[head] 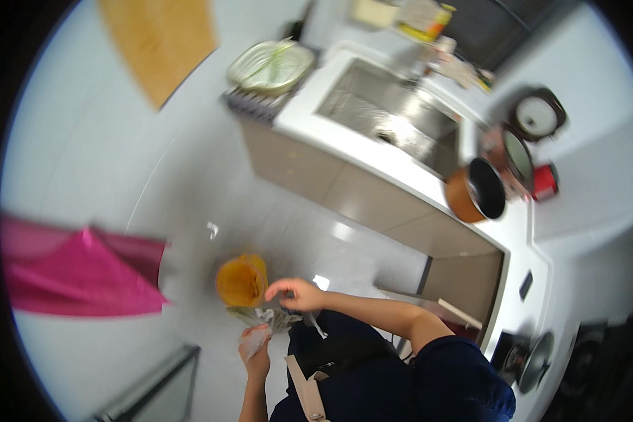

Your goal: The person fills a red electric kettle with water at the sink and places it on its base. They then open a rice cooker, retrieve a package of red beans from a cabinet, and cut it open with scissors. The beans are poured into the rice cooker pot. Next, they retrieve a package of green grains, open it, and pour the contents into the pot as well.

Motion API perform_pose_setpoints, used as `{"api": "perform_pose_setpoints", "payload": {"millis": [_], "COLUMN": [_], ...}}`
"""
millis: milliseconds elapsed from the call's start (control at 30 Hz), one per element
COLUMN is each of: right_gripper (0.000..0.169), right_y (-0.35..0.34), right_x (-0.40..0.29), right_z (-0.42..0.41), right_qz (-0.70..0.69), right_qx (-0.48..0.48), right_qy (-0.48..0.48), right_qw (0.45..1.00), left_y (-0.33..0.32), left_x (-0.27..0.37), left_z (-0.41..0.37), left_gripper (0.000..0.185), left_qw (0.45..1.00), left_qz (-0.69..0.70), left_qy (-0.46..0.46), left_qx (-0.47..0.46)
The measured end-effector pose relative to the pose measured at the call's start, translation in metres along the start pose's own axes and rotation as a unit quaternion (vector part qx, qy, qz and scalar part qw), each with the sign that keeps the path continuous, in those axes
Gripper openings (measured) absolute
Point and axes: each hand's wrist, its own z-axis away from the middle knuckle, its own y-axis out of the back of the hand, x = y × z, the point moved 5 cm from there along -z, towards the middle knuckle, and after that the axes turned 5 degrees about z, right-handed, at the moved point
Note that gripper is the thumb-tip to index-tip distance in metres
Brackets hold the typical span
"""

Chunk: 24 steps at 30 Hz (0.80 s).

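Note:
My left hand (254, 345) grips a clear plastic bag (269, 318) at the front of my body. Something greenish shows through the plastic, too blurred to name. Just above and to the right of the bag is my right hand (299, 295), its fingers curved and apart, and I see nothing in it. A yellow bin (241, 281) stands on the floor close to both hands, with the bag beside its rim. Dark bits lie inside the bin.
At the right runs a white counter (307, 126) with a steel sink (369, 113). A copper-coloured pot (461, 195) stands near the sink. Green stalks lie in a pale basket (271, 68). A pink cloth or sheet (84, 279) is at the left, and a cabinet drawer (437, 308) juts out.

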Motion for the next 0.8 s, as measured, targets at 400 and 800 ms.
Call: {"api": "perform_pose_setpoints", "payload": {"millis": [400,800], "right_gripper": [0.035,0.039], "right_y": [0.167,0.205], "right_x": [-0.078,0.141], "right_z": [0.348,0.645], "right_qz": [0.18,0.054], "right_qx": [0.628,0.747], "right_qy": [0.064,-0.479], "right_qw": [0.754,0.458], "left_y": [-0.418,-0.694], "left_x": [0.119,0.131], "left_z": [-0.022,0.1], "left_gripper": [0.015,0.013], "left_qw": [0.848,0.694], "left_qz": [-0.06,-0.027], "left_qy": [-0.242,-0.146], "left_qx": [-0.467,-0.705]}}
